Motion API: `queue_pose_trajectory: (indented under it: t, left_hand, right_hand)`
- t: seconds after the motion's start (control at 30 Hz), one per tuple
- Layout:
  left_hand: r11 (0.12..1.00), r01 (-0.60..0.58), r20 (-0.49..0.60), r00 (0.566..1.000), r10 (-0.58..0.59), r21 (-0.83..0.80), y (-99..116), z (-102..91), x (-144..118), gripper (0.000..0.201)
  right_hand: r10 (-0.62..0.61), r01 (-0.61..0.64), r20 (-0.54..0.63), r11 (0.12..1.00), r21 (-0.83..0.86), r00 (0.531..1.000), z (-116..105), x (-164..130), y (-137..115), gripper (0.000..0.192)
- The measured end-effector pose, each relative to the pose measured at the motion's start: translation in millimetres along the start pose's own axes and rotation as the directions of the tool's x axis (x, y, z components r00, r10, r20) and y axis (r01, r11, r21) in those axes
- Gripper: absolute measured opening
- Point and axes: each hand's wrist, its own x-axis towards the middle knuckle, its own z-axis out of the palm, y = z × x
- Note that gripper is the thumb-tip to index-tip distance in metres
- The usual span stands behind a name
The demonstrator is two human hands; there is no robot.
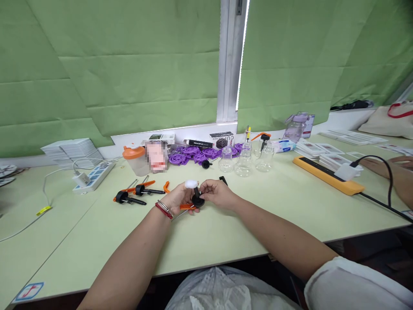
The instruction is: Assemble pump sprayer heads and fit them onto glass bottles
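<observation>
Both my hands meet over the middle of the pale green table (226, 232). My left hand (179, 199), with bracelets at the wrist and a white cover on one fingertip, holds a black pump cap with an orange handle piece (193, 203). My right hand (217, 194) pinches the black top of that same cap. To the left lie two more black pump parts with orange pieces (134, 194). Three clear glass bottles (243, 161) stand behind my hands.
Purple plastic discs (193, 155), small boxes and an orange-lidded cup (134, 160) sit at the back. A white power strip (93, 175) lies left, an orange one (329, 174) right. Another person's hand (392, 165) rests at the far right. Card stacks (72, 150) sit far left.
</observation>
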Motion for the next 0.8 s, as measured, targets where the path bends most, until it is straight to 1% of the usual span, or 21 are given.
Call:
queue_pose_trajectory:
  t: [0.43, 0.8]
  left_hand:
    - [1.0, -0.017, 0.001, 1.0, 0.017, 0.008, -0.7, -0.2, 0.1, 0.053]
    - [1.0, -0.013, -0.015, 1.0, 0.013, 0.016, 0.6, 1.4, -2.8, 0.053]
  right_hand:
    - [-0.021, 0.021, 0.009, 1.0, 0.004, 1.0, -0.9, 1.0, 4.5, 0.015]
    - [-0.012, 0.012, 0.004, 1.0, 0.014, 1.0, -0.6, -0.2, 1.0, 0.015]
